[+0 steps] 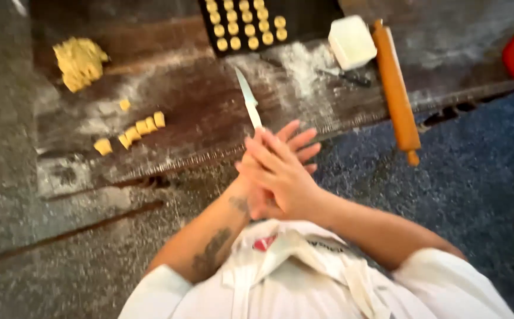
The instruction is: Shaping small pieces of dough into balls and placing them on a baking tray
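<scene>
The right hand [280,171] lies flat over the left hand [269,177], palms pressed together near the table's [198,118] edge; dough between them is hidden. Even, light pressure would serve rolling best. Cut dough pieces [142,127] lie left, a knife [249,99] just beyond, and the tray [322,18] is cut off.

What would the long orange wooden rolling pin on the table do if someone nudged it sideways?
The long orange wooden rolling pin is round along its length, so it would probably roll rather than slide. It lies on the dark floured wooden table with one handle past the edge, so it might roll off. It looks solid and stiff, likely fairly heavy for its size.
</scene>
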